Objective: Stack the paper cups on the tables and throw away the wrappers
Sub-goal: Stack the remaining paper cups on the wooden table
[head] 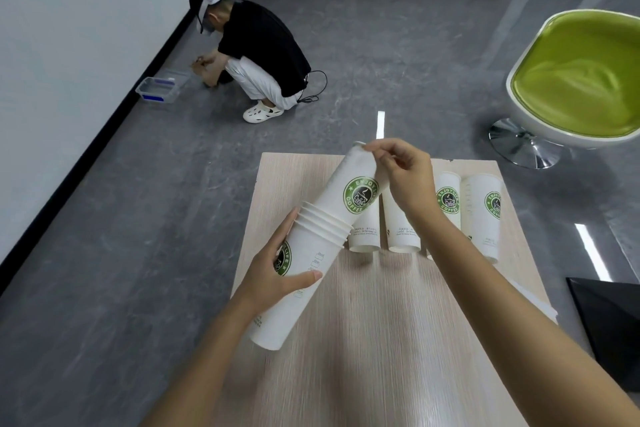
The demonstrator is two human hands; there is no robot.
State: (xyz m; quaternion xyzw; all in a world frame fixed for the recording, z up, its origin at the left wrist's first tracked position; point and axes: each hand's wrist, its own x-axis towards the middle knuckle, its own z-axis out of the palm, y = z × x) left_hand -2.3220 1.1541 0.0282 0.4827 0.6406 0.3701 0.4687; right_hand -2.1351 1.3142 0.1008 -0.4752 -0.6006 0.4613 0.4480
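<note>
A tilted stack of white paper cups (313,236) with green coffee logos hangs above the light wooden table (381,340). My left hand (277,270) grips the lower cup of the stack, thumb across its side. My right hand (401,177) pinches the far upper end of the top cup (353,184). Behind the stack, several more white cups (481,215) stand upside down in a row on the table; my right forearm partly hides them.
A green and white swivel chair (581,80) stands right of the table. A black object (609,322) lies on the floor at the right edge. A person (256,55) crouches by the wall beside a clear plastic box (161,90).
</note>
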